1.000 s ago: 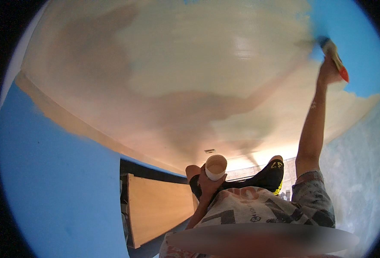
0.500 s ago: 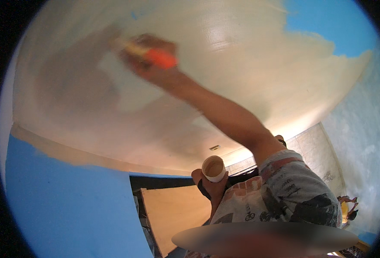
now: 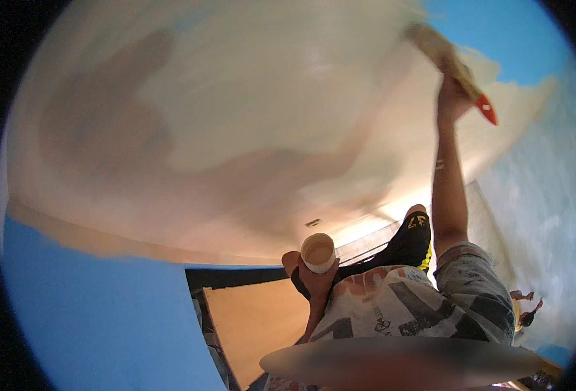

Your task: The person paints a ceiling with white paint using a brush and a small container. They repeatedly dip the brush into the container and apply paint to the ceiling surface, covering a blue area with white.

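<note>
My right hand (image 3: 454, 101) is raised at the upper right, its fingers wrapped around a paintbrush (image 3: 441, 52). The brush has a pale handle ending in red, and its blurred bristle end lies against the beige-painted wall (image 3: 255, 111), close to the border with a blue patch (image 3: 496, 32). Low in the middle, my left hand (image 3: 315, 280) grips a white paint cup (image 3: 318, 253) in front of my body. Its open top faces up and light beige paint shows inside.
Blue wall (image 3: 92, 313) lies below the beige area at lower left, beside a tan wooden panel (image 3: 255, 326). A mottled pale-blue wall (image 3: 535, 195) curves along the right. Another person (image 3: 526, 306) is partly visible at the lower right. A small wall fitting (image 3: 313, 223) sits above the cup.
My right hand has swung with the paintbrush from the upper left across to the upper right. The paint cup stays in my left hand, shifted slightly left in view. My dark-clothed leg shows more.
</note>
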The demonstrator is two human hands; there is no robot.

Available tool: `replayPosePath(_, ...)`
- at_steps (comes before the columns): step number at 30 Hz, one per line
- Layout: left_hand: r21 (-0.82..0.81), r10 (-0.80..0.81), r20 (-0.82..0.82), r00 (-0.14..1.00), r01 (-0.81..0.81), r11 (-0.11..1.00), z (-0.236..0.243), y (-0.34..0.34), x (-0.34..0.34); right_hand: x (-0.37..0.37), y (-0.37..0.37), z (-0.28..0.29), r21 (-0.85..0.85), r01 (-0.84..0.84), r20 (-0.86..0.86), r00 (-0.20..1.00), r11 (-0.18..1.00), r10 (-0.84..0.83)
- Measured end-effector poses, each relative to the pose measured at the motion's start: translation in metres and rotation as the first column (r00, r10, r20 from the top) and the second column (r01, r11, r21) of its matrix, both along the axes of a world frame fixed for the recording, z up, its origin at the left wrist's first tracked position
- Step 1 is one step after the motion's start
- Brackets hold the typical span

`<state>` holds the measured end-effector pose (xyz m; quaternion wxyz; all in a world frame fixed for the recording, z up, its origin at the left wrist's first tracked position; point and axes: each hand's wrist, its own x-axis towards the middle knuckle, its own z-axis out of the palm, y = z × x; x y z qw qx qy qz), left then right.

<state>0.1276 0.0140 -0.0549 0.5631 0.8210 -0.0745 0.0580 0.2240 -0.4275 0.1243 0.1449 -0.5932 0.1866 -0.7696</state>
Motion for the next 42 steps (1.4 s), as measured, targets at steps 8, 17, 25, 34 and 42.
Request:
replayPosePath(8,0.049,-0.075,-0.093,0.993,0.08,0.996,-0.027,0.02,0.005,0.108,0.309,0.054,-0.267,-0.753,-0.127,0.646,0.601,0.753)
replayPosePath(17,0.101,-0.015,-0.012,1.0,0.016,0.995,-0.069,0.044,0.008,0.057,0.084,-0.029,0.037,-0.471,-0.055,0.879,0.881,0.473)
replayPosePath(25,0.027,-0.066,-0.052,0.996,0.067,0.997,-0.062,0.02,0.015,-0.037,-0.065,-0.061,0.194,0.073,0.056,0.995,0.978,-0.085)
replayPosePath(34,0.085,-0.151,-0.001,0.989,0.15,0.985,-0.069,0.018,0.02,0.084,0.207,-0.019,-0.119,-0.36,-0.105,0.931,0.925,0.349)
replayPosePath(42,0.108,-0.115,-0.01,0.993,0.115,0.987,-0.052,0.024,0.015,0.072,0.239,0.006,-0.119,-0.651,-0.313,0.741,0.75,0.594)
